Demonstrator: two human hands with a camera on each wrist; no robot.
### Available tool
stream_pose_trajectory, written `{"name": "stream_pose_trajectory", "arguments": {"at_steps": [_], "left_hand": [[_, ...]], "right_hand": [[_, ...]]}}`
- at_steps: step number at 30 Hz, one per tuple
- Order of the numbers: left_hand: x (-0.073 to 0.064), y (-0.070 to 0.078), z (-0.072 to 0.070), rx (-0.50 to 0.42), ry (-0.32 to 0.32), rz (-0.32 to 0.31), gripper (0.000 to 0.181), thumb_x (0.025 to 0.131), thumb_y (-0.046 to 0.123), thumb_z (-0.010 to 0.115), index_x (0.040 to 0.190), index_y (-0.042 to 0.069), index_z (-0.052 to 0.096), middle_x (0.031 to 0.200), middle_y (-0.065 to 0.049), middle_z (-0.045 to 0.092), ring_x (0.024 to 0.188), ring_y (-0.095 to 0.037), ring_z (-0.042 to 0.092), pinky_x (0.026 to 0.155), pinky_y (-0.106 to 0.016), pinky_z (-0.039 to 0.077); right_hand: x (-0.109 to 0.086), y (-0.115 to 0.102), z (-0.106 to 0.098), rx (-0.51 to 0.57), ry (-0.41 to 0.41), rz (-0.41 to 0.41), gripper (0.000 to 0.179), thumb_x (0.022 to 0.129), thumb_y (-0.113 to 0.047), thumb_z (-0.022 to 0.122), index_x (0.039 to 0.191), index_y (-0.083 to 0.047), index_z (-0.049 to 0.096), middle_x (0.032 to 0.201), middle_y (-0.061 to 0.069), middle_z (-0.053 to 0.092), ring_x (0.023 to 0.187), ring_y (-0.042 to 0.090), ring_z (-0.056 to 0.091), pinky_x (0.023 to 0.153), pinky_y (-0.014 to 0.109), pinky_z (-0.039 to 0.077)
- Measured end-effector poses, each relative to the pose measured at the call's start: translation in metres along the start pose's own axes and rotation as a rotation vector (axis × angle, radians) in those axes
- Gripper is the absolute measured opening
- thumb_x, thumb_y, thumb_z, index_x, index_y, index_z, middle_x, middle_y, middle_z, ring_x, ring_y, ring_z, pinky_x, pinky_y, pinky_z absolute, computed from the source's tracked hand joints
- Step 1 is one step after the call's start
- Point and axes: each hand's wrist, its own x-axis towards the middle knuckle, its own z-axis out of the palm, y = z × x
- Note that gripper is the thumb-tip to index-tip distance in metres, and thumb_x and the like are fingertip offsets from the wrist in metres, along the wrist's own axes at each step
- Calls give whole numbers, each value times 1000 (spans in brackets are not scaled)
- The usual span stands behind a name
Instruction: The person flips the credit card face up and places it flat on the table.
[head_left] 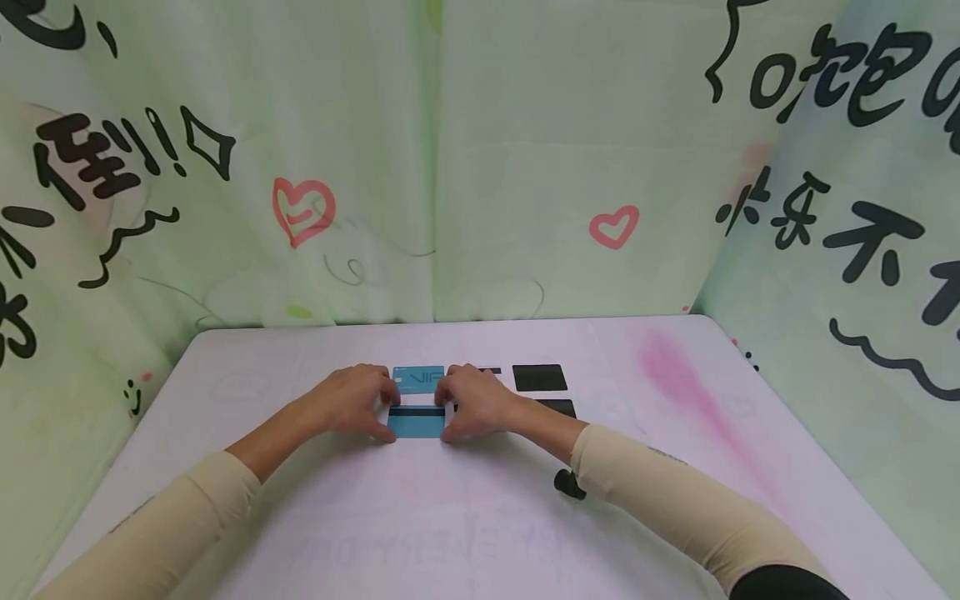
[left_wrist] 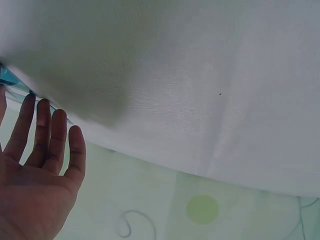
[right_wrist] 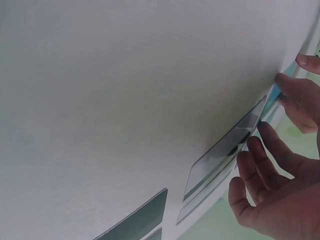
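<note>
Striped blue card (head_left: pixel 416 425) sits at the middle of the white table (head_left: pixel 465 525), just below the lettered blue card (head_left: pixel 418 379), with a narrow gap between the two. I cannot tell whether it lies fully flat. Left hand (head_left: pixel 356 402) and right hand (head_left: pixel 480 404) pinch it by its short ends, thumb at the lower corner and forefinger at the upper on each side. To square it well, I would move both hands together, keep the long edge parallel to the neighbour's, and let the fingers off evenly so neither end drags.

To the right, two dark cards (head_left: pixel 540 377) lie one below the other; nearer the person, a small black object (head_left: pixel 570 483) shows beside the right sleeve (head_left: pixel 660 492).

The head view gives the whole striped card, while the right hand covers most of what lies beyond it. The right wrist view uncovers two pale cards (right_wrist: pixel 225 150) there. The left wrist view offers only slivers of blue behind the fingers.
</note>
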Motion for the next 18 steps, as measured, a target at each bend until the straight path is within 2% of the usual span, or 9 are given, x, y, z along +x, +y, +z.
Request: {"name": "stream_pose_trajectory", "arguments": {"at_steps": [18], "left_hand": [[0, -2, 1, -8, 12, 15, 42, 74, 42, 92, 103, 17, 76, 94, 6, 63, 90, -14, 56, 83, -34, 50]], "right_hand": [[3, -5, -1, -59, 4, 18, 44, 76, -37, 90, 110, -14, 74, 104, -1, 63, 104, 18, 55, 91, 42, 47]]}}
